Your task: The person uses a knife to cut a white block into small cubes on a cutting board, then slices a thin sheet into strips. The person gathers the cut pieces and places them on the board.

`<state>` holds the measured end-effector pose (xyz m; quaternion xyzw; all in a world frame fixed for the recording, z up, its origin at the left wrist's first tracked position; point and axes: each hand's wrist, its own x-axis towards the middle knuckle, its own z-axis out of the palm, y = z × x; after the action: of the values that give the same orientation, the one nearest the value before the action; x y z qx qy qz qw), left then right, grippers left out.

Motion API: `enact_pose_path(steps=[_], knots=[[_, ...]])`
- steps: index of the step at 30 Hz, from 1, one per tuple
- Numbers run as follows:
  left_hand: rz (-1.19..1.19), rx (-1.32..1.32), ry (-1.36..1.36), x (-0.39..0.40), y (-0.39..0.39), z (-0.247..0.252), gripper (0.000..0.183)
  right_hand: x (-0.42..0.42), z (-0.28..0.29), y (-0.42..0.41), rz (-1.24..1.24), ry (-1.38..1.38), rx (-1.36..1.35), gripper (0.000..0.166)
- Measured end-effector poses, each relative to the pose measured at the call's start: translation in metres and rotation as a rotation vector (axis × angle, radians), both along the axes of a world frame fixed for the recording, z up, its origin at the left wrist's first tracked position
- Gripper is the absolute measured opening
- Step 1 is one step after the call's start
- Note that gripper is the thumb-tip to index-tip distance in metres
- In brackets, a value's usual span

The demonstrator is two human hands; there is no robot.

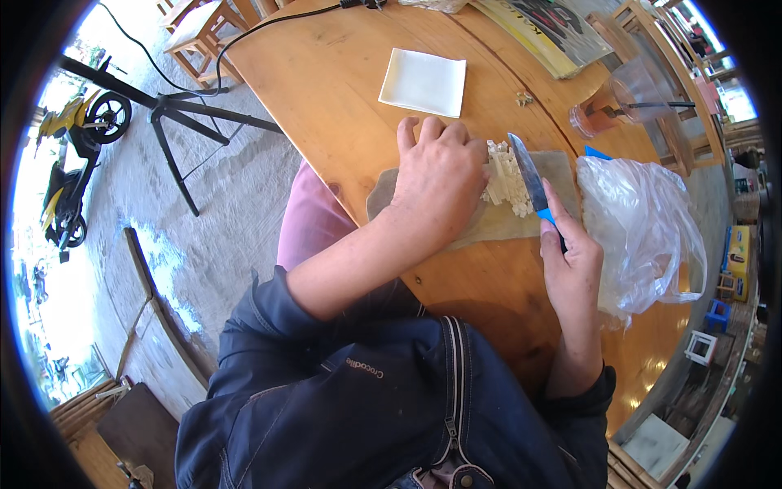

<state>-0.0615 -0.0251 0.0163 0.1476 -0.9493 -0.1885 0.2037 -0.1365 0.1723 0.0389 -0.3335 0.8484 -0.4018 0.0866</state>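
My right hand [569,257] grips the blue handle of a kitchen knife [530,174], whose blade points away from me and lies along the right side of a pile of pale, chopped food pieces [506,180]. The pieces, some in strips and some in small bits, lie on a worn cutting board [519,227]. Over the left part of the board is my left hand [441,174], its fingers bent and the back of the hand towards me. Its palm and fingertips are hidden, so I cannot tell whether it holds anything. Beyond it sits a white square dish [423,83].
A crumpled clear plastic bag [635,238] lies right of the board, with a tilted-looking plastic cup [602,110] holding brown drink and a black straw behind it. Small crumbs [523,99] and a printed yellow package [544,33] lie farther back. A black tripod [165,110] stands left of the wooden table [330,98].
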Motion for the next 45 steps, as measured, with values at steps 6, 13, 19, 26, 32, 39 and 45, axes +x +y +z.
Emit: enact_pose_path(steps=[6, 13, 19, 26, 32, 39, 45], knots=[[-0.003, 0.016, -0.017, 0.001, 0.002, 0.003, 0.021, 0.0, 0.0, 0.001, -0.011, 0.019, 0.032, 0.054], [-0.016, 0.147, -0.075, 0.001, 0.002, 0.009, 0.022, -0.001, -0.009, 0.003, -0.01, 0.088, 0.02, 0.057], [-0.032, 0.208, -0.064, -0.004, -0.004, 0.008, 0.01, -0.001, -0.007, 0.002, -0.002, 0.123, 0.02, 0.057], [-0.084, 0.337, 0.061, -0.011, -0.017, 0.01, 0.009, -0.002, -0.008, 0.003, 0.006, 0.165, 0.016, 0.056], [-0.144, 0.311, 0.212, -0.012, -0.018, 0.01, 0.015, -0.005, -0.012, 0.004, -0.002, 0.17, 0.044, 0.05], [0.038, 0.376, 0.323, 0.024, -0.034, 0.021, 0.015, 0.025, 0.011, -0.008, 0.073, 0.032, 0.213, 0.047], [0.309, 0.587, 0.225, 0.064, -0.023, 0.018, 0.016, 0.034, -0.008, -0.014, 0.192, 0.123, 0.141, 0.043]])
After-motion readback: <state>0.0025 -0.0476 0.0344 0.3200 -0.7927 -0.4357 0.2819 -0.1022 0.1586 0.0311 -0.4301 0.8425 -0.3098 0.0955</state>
